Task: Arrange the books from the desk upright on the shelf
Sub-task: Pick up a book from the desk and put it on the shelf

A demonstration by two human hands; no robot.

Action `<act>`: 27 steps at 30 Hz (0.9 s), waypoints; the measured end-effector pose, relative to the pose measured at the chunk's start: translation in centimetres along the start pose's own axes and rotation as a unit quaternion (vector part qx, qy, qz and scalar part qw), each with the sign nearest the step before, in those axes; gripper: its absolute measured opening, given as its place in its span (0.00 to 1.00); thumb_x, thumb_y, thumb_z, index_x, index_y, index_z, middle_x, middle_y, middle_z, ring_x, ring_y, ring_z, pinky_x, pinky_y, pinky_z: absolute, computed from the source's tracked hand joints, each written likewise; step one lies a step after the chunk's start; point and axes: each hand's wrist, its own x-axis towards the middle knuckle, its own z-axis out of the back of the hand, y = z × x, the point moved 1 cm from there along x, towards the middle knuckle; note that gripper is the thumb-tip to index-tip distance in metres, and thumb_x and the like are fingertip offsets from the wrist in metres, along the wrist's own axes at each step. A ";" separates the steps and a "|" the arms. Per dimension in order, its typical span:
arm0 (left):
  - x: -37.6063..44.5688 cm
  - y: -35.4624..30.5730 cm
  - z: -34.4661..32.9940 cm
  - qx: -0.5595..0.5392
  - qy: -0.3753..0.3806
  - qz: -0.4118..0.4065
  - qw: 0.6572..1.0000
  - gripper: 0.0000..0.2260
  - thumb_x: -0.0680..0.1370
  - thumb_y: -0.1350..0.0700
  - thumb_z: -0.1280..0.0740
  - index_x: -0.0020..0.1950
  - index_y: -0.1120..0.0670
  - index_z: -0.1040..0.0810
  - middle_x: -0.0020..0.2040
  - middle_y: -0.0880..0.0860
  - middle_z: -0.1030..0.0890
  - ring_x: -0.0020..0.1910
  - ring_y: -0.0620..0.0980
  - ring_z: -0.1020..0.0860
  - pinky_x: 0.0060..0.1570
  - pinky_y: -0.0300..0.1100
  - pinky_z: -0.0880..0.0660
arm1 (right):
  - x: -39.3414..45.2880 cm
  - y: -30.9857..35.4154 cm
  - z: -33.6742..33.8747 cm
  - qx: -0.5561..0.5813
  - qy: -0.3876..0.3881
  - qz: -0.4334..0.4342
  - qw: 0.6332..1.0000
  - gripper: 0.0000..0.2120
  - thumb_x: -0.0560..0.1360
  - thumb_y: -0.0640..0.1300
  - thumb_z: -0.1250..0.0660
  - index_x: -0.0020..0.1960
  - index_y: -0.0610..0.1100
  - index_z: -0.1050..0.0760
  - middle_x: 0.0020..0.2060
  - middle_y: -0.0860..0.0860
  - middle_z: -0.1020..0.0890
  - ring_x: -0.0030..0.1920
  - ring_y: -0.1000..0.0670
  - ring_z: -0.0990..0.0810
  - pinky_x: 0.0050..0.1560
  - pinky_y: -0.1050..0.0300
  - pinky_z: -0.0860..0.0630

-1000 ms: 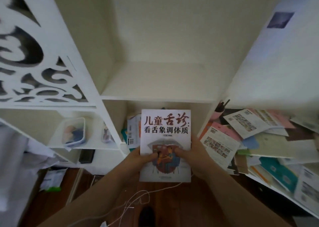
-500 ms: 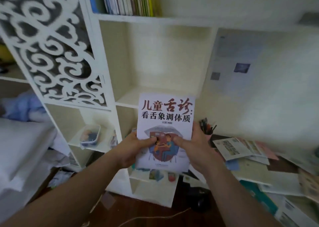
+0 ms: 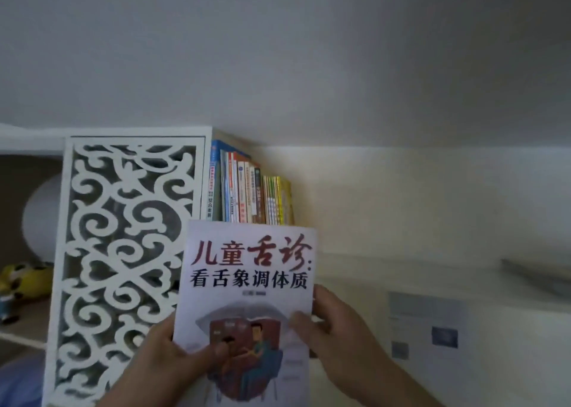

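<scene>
A white paperback book (image 3: 250,270) with red and black Chinese title and a drawn picture faces me, upright, in the lower middle. My left hand (image 3: 173,357) grips its lower left edge, thumb on the cover. My right hand (image 3: 333,329) holds its right edge, thumb across the cover. Behind the book's top edge, a row of several upright books (image 3: 250,190) stands on the top shelf, packed against the left side. The shelf board under them is hidden by the held book.
A white carved lattice panel (image 3: 123,252) forms the shelf's left front. Left of it an open cubby holds a yellow toy (image 3: 24,280). The shelf space (image 3: 386,205) right of the yellow books runs along a pale wall. A small picture (image 3: 444,336) hangs lower right.
The view has swung upward from the lower cubbies and cluttered desk to the top shelf. Both hands have lifted the book along with it, keeping the same grip.
</scene>
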 end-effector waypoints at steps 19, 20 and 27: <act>13.6 2.3 6.6 -0.060 -0.133 -0.088 0.985 0.19 0.69 0.59 0.18 0.49 0.40 0.21 0.38 0.36 0.15 0.45 0.50 0.18 0.42 0.44 0.24 | 25.8 -6.2 0.3 -0.208 -0.086 0.019 0.974 0.40 0.76 0.48 0.23 0.79 0.59 0.42 0.63 0.61 0.21 0.55 0.69 0.22 0.51 0.69 0.26; 14.0 2.2 6.4 -0.064 -0.128 -0.091 0.985 0.18 0.69 0.59 0.19 0.50 0.41 0.19 0.40 0.37 0.15 0.45 0.50 0.16 0.42 0.45 0.22 | 25.9 -6.2 0.5 -0.215 -0.081 0.025 0.973 0.41 0.76 0.47 0.23 0.80 0.61 0.43 0.65 0.60 0.21 0.58 0.65 0.21 0.54 0.64 0.25; 14.9 -2.4 0.5 -0.125 -0.071 -0.170 0.975 0.17 0.72 0.62 0.21 0.56 0.45 0.18 0.48 0.45 0.12 0.44 0.48 0.13 0.39 0.46 0.15 | 24.6 -6.9 2.6 -0.245 -0.190 -0.037 0.950 0.47 0.71 0.46 0.25 0.79 0.64 0.50 0.60 0.49 0.18 0.51 0.43 0.16 0.54 0.45 0.17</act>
